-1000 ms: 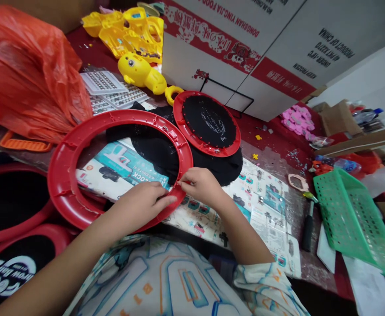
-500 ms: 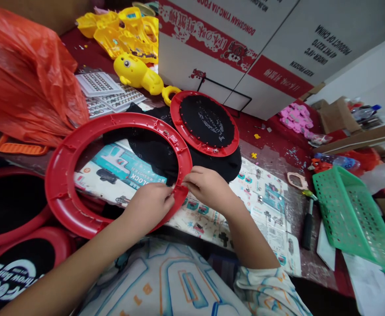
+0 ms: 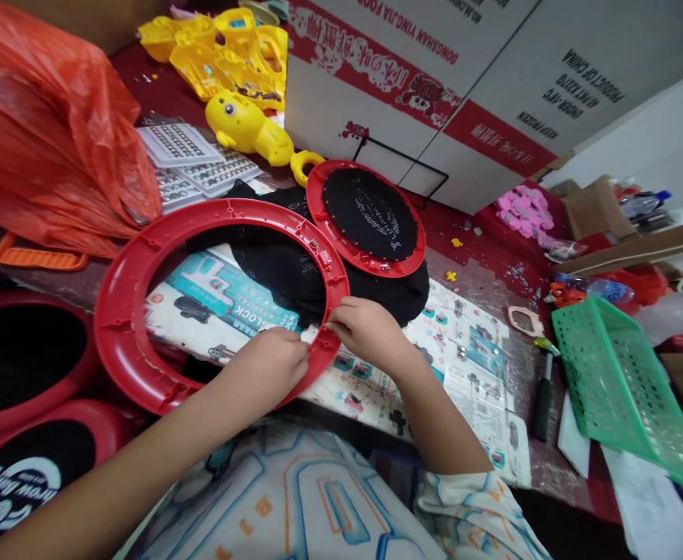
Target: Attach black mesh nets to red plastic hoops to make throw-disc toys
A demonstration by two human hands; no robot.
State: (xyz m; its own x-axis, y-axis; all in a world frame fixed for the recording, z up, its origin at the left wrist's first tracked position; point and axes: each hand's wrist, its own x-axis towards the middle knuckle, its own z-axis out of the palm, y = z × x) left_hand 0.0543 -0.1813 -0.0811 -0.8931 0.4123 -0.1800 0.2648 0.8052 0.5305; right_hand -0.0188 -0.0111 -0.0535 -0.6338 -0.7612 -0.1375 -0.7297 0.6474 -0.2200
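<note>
A large red plastic ring [image 3: 120, 311], its ribbed underside facing up, lies tilted over the near table edge. My left hand [image 3: 277, 362] is closed on the ring's near right part, knuckles up. Thumb and fingers of my right hand [image 3: 368, 330] pinch the ring's right side, close to the left fingertips. Whether something small sits between the fingers is hidden. Just beyond the ring rests a smaller red-rimmed disc [image 3: 373, 214] with a black centre. Black mesh fabric [image 3: 277, 268] spreads beneath the disc and partly shows through the ring.
Printed card sheets [image 3: 464, 365] cover the table's front. To the left are a red plastic bag [image 3: 50, 132] and finished-looking black-centred red discs [image 3: 26, 365]. Yellow toy parts [image 3: 248, 128] and a large white carton [image 3: 376, 93] stand behind. A green basket [image 3: 615, 389] and a black-handled tool [image 3: 543, 408] lie right.
The red ring has shifted slightly to the right, its left side most. Both hands keep nearly the same place on it. The camera view has moved a little.
</note>
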